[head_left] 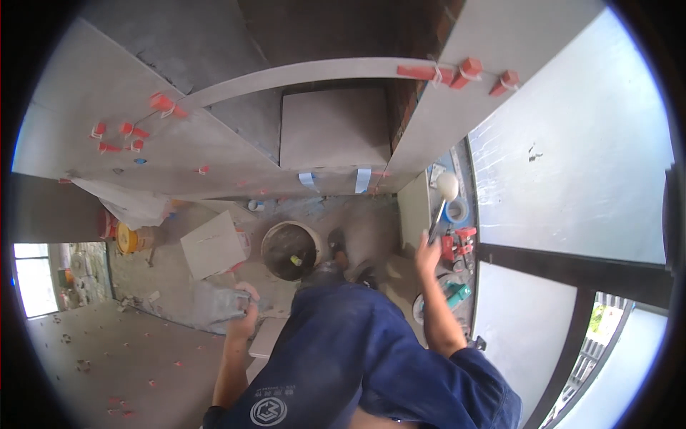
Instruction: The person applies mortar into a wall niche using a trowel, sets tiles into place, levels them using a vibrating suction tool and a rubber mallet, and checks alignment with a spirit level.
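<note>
Blue work trousers [357, 357] fill the lower middle of the head view, nearest the lens. Above them to the right, the right hand [427, 252] is closed around the handle of a rubber mallet [444, 196], whose pale head stands raised above the hand, just beside the edge of a large grey tile [457, 107] fitted with red levelling wedges [468, 69]. Lower left, the left hand [244, 319] grips what looks like a crumpled grey bag [214, 304], though the fisheye rim blurs it. A dark bucket [289, 250] sits on the floor between the two arms. A hard or off-line blow so close to the tile edge could chip it or knock the wedges loose, and the bag could slip from the one-handed grip.
</note>
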`<move>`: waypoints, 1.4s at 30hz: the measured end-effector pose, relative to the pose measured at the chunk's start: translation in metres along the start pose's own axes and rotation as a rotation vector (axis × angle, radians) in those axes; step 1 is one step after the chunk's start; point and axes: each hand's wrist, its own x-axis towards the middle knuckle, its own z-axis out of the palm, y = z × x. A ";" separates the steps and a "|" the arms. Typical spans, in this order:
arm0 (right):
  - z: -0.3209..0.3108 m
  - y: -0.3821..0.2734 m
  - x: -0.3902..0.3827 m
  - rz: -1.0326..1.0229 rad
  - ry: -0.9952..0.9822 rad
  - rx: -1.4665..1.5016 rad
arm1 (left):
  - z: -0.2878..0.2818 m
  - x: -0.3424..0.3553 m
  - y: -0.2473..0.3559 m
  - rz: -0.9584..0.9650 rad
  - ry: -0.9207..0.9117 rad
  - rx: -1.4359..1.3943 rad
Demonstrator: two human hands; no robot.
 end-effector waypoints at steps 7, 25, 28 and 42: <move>-0.028 -0.050 -0.101 0.074 -0.485 0.064 | 0.029 -0.016 -0.092 -0.488 0.070 0.023; 0.181 -0.272 0.071 -0.417 -0.351 0.086 | 0.035 0.000 -0.183 -0.462 0.066 0.145; 0.202 -0.271 0.083 -0.352 -0.495 -0.075 | 0.036 -0.011 -0.184 -0.473 0.125 0.148; 0.228 -0.290 0.100 -0.319 -0.456 -0.072 | 0.053 -0.039 -0.173 -0.548 0.219 0.055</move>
